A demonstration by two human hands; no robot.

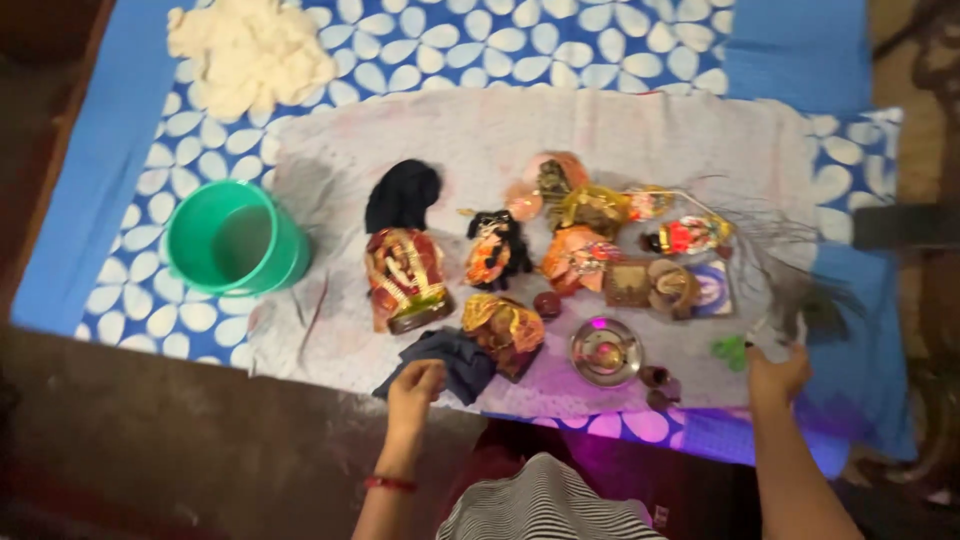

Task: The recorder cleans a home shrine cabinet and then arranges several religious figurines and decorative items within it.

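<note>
Left hand point(415, 385) pinches one dark grey cloth point(445, 362); right hand point(775, 375) grips one feather bundle point(790, 255); one green plastic bucket point(235, 238) far left.

Green bucket point(235, 238), plain. Blue sheet point(560, 40) patterned with white petals, solid blue at the borders. Pale grey cloth point(600, 125) over it, faintly stained pink. Cream-white fluff point(250, 52). Black cloth point(403, 193) above a red-and-gold doll point(405, 278). Black-haired doll point(495, 248) in orange. Dark blue-grey rag point(450, 362) under the left hand point(415, 385). Silver dish point(606, 351), pink-lit. Red bangle point(390, 484) on the wrist. Black-and-white striped garment point(545, 505). Small green thing point(730, 350) beside the right hand point(775, 375).
</note>
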